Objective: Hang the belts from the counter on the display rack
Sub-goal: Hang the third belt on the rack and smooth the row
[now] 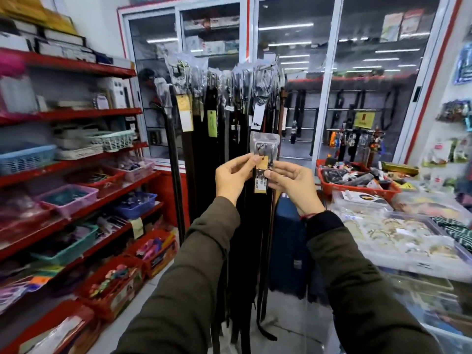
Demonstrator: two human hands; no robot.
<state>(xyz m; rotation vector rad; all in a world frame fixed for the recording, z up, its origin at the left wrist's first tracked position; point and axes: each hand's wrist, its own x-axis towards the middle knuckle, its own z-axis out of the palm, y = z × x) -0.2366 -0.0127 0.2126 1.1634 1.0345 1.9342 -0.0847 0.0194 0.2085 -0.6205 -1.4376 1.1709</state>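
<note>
— Right, position of the hands?

— Both raised at chest height in front of the display rack point(224, 80). The left hand point(233, 178) has thumb and forefinger pinched on the upper corner of a tan tag point(263, 163); its other fingers are curled loosely. The right hand point(291, 182) is closed with its fingertips on the belt point(259, 226) just below that tag, where a price label point(260, 183) sits.

— And the belt itself?

— Dark strap, held between the two hands and hanging straight down between the forearms to near the floor. Its buckle end is inside a clear plastic pouch point(264, 145) that stands up above the fingers. The pouch is below the hanging tops of the rack's stock and in front of them; whether it touches them I cannot tell.

— Condition of the rack?

— Crowded. Many dark belts point(204, 149) hang side by side from its top, buckles wrapped in clear plastic, several with paper tags in yellow, green and white.

— The counter?

— To the person's right. A glass-topped counter point(421, 284) carries clear trays of small gold-coloured items and, further back, a red basket point(357, 186) of mixed goods. No loose belts can be made out on it with certainty; the picture is blurred there.

— Surroundings?

— Red shelving point(76, 164) on the left with plastic baskets of small wares; glass-fronted cabinets point(344, 72) behind the rack. Both sleeves point(194, 277) are dark olive.
</note>
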